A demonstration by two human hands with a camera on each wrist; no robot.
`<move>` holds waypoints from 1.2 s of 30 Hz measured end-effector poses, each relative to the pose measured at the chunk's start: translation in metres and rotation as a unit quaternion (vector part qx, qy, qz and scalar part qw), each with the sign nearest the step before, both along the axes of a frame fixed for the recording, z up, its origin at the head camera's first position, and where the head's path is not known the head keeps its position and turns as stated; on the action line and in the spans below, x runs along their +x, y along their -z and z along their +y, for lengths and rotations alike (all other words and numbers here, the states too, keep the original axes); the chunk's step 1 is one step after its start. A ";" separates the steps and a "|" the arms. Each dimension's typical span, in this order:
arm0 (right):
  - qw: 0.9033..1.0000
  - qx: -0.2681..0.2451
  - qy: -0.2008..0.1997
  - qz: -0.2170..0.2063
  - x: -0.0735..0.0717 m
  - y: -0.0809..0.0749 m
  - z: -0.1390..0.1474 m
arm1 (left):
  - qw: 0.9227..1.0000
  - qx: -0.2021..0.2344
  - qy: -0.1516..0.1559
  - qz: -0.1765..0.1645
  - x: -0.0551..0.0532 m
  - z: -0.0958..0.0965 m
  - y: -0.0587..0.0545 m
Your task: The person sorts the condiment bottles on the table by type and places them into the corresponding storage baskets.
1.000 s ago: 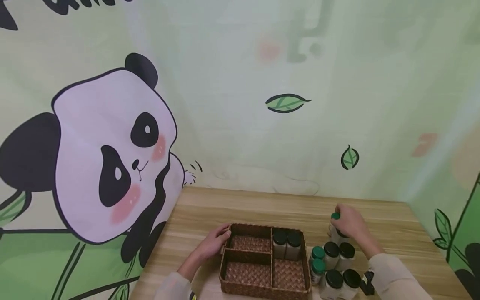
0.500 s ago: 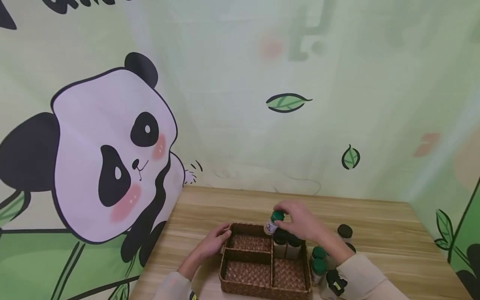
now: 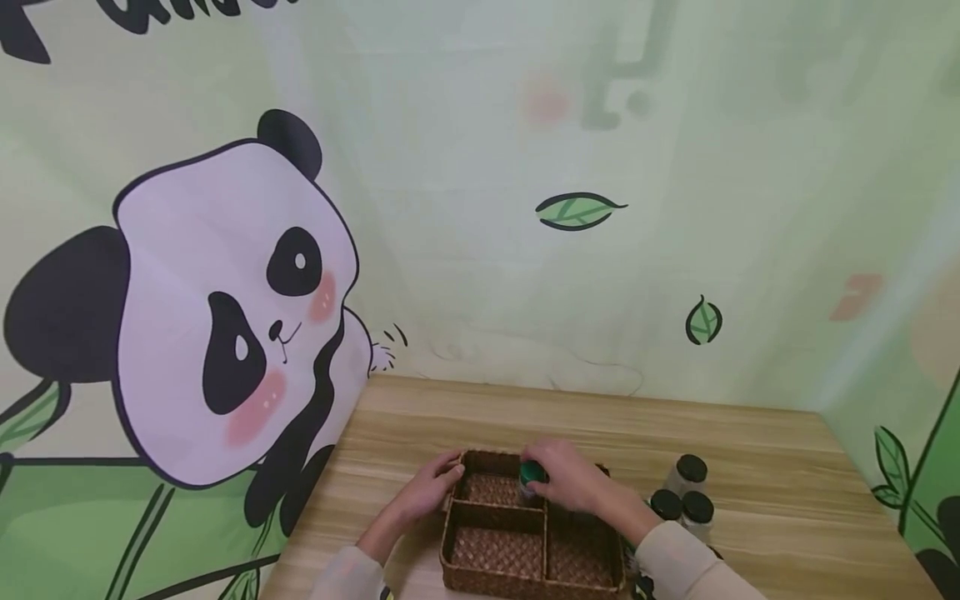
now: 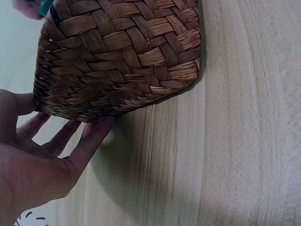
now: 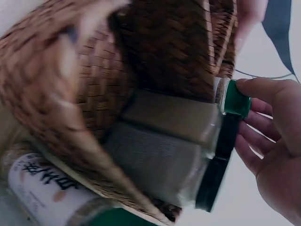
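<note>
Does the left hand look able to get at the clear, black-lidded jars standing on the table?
Probably not: the left hand touches the far left corner of the brown woven basket, and the basket and right hand lie between it and the jars.

Left sleeve (image 3: 347, 575): plain pale cream, ending on the forearm
Right sleeve (image 3: 693, 568): matching cream, long, loosely folded, wide at the cuff
Left wrist gear (image 3: 387, 593): small black piece with a yellow mark, mostly cropped
Fingers (image 4: 93, 142): bare, slim
</note>
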State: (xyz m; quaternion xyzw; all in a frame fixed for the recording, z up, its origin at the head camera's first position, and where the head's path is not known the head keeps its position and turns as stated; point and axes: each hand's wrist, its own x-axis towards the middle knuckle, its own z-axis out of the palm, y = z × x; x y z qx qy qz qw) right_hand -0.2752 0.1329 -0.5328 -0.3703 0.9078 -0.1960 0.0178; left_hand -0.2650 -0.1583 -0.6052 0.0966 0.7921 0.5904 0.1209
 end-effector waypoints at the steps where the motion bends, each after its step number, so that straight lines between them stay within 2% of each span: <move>1: 1.000 0.005 -0.002 -0.003 0.000 0.002 0.000 | 1.000 0.001 -0.001 -0.002 0.000 0.000 0.000; 5: 1.000 0.015 0.003 -0.018 0.003 0.008 -0.001 | 1.000 -0.006 -0.002 -0.002 0.000 -0.001 0.001; 8: 0.999 0.012 0.011 -0.030 0.005 0.005 0.001 | 1.000 -0.011 -0.002 -0.002 0.000 -0.002 0.001; 13: 0.999 -0.014 0.018 -0.042 0.009 -0.015 0.018 | 1.000 -0.015 0.000 0.002 -0.001 -0.001 0.002; 18: 0.999 -0.049 0.017 -0.008 0.012 -0.039 0.053 | 1.000 -0.011 -0.003 0.007 -0.001 0.000 0.003; 22: 0.999 -0.030 0.042 -0.009 0.018 -0.048 0.084 | 1.000 -0.008 -0.002 0.006 0.000 -0.001 0.001; 25: 0.998 -0.013 0.056 -0.029 0.025 -0.047 0.107 | 1.000 -0.006 -0.002 0.003 0.001 -0.001 0.001; 29: 0.998 -0.003 0.051 -0.048 0.034 -0.040 0.132 | 1.000 -0.002 -0.005 -0.005 0.001 -0.001 0.001; 36: 0.995 0.013 0.034 -0.089 0.046 -0.033 0.148 | 1.000 -0.005 0.001 -0.005 0.000 -0.001 0.001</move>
